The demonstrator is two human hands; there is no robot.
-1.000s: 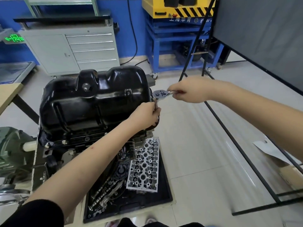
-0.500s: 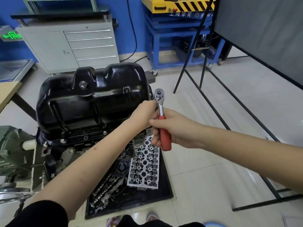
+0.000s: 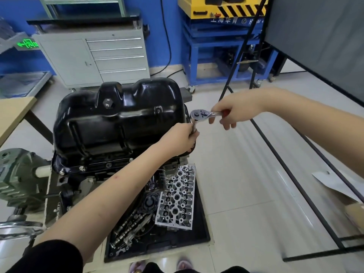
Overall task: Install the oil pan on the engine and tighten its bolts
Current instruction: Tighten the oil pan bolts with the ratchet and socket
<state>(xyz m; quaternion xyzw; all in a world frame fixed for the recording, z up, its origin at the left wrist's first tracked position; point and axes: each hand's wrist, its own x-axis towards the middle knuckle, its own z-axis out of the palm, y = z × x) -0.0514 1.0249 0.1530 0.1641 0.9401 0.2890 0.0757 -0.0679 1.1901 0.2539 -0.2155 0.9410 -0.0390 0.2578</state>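
While the oil pan (image 3: 120, 123) sits seated just left of both fists | left hand (image 3: 180, 137) grips the extension, right hand (image 3: 235, 113) grips the ratchet (image 3: 204, 114) handle | keep it square on the bolt — short, even swings

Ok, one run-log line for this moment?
phase: tightening bolt | right hand: grips ratchet | left hand: steadies extension | oil pan: on engine

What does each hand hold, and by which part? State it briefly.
Right hand grips the ratchet wrench by its red handle, head toward the oil pan. Left hand holds the extension bar below the ratchet head.
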